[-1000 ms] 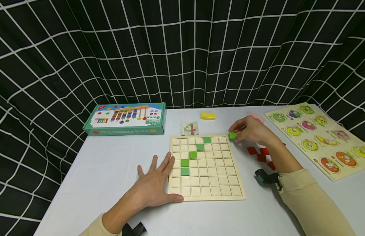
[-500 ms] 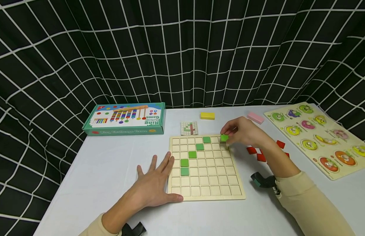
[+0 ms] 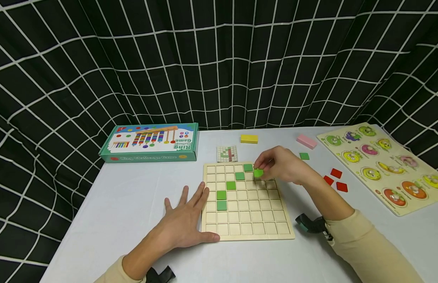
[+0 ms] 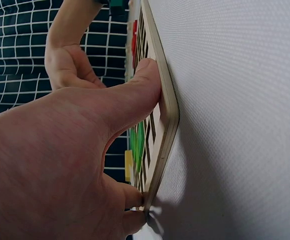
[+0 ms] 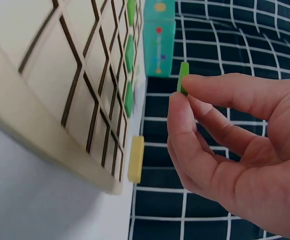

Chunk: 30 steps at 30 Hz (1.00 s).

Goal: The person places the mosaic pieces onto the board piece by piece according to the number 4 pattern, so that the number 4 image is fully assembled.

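Note:
A wooden grid board (image 3: 245, 228) lies on the table with several green tiles (image 3: 231, 185) set in its squares along a diagonal. My right hand (image 3: 284, 167) pinches a light green tile (image 3: 258, 173) between thumb and fingertips, over the board's upper right part. In the right wrist view that tile (image 5: 183, 75) is held edge-on, apart from the board's surface. My left hand (image 3: 183, 224) lies spread at the board's left side, its thumb on the lower left corner and its fingertips at the left edge. The left wrist view shows the thumb (image 4: 145, 80) pressing on the rim.
A small pattern card (image 3: 227, 154) lies behind the board, near a yellow block (image 3: 249, 139). To the right are a pink block (image 3: 306, 141), a loose green tile (image 3: 304, 156) and several red tiles (image 3: 341, 187). A fruit puzzle board (image 3: 385, 169) and a boxed game (image 3: 149, 143) flank them.
My right hand has carried the light green tile leftward from beside the board to over its upper right squares. The left hand has stayed put.

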Each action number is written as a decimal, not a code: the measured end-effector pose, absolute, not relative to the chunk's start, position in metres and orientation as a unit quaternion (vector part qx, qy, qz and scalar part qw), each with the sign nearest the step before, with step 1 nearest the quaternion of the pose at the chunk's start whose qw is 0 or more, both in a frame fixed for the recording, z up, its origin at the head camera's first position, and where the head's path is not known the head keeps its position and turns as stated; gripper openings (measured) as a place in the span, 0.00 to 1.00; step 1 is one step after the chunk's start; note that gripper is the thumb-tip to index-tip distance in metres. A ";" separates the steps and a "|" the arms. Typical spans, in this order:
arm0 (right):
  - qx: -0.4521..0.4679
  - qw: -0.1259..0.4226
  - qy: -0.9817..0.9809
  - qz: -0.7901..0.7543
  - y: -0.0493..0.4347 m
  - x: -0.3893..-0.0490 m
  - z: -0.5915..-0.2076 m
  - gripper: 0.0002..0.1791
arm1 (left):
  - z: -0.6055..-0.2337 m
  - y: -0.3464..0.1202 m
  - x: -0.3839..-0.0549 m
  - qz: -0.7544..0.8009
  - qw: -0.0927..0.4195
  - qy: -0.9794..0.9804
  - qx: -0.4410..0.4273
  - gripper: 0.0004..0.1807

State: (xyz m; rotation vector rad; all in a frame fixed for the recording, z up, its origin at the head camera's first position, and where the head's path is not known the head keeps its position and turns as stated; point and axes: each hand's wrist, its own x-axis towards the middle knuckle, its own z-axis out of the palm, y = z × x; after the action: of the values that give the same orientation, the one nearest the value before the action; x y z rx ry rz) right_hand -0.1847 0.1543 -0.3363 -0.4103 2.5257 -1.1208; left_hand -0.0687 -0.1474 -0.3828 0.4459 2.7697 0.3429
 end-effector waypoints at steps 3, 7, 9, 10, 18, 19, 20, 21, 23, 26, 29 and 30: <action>-0.145 0.181 0.886 -0.402 0.149 -0.181 -0.337 0.15 | -0.382 -0.147 -0.068 0.121 0.158 0.967 0.157 0.69; -0.154 0.188 0.881 -0.406 0.141 -0.177 -0.337 0.15 | -0.382 -0.147 -0.069 0.122 0.158 0.967 0.158 0.69; -0.164 0.188 0.880 -0.405 0.139 -0.174 -0.337 0.15 | -0.382 -0.147 -0.069 0.119 0.157 0.968 0.158 0.69; -0.170 0.188 0.879 -0.403 0.137 -0.173 -0.337 0.15 | -0.383 -0.147 -0.069 0.118 0.156 0.968 0.159 0.69; -0.185 0.205 0.868 -0.412 0.125 -0.163 -0.338 0.16 | -0.384 -0.147 -0.070 0.113 0.153 0.969 0.160 0.69; -0.184 0.208 0.867 -0.413 0.123 -0.162 -0.339 0.15 | -0.384 -0.147 -0.070 0.113 0.153 0.969 0.160 0.69; -0.183 0.211 0.866 -0.414 0.121 -0.161 -0.339 0.15 | -0.384 -0.147 -0.070 0.113 0.153 0.969 0.159 0.69; -0.183 0.214 0.866 -0.413 0.119 -0.160 -0.340 0.14 | -0.384 -0.147 -0.070 0.113 0.156 0.969 0.158 0.69; -0.187 0.215 0.866 -0.410 0.116 -0.157 -0.342 0.14 | -0.383 -0.147 -0.070 0.115 0.158 0.968 0.156 0.69; -0.195 0.215 0.864 -0.411 0.111 -0.154 -0.345 0.14 | -0.382 -0.148 -0.069 0.119 0.159 0.968 0.156 0.69; -0.195 0.222 0.860 -0.416 0.107 -0.152 -0.350 0.15 | -0.382 -0.147 -0.069 0.115 0.158 0.968 0.158 0.69; -0.192 0.226 0.859 -0.417 0.105 -0.151 -0.351 0.15 | -0.382 -0.147 -0.069 0.112 0.157 0.968 0.159 0.69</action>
State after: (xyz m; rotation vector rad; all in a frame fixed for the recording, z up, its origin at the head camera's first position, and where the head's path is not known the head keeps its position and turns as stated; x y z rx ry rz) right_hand -0.1507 0.1054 -0.3508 -0.5298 2.3697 -1.1491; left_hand -0.0694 -0.1473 -0.3818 0.4549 2.7705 0.3215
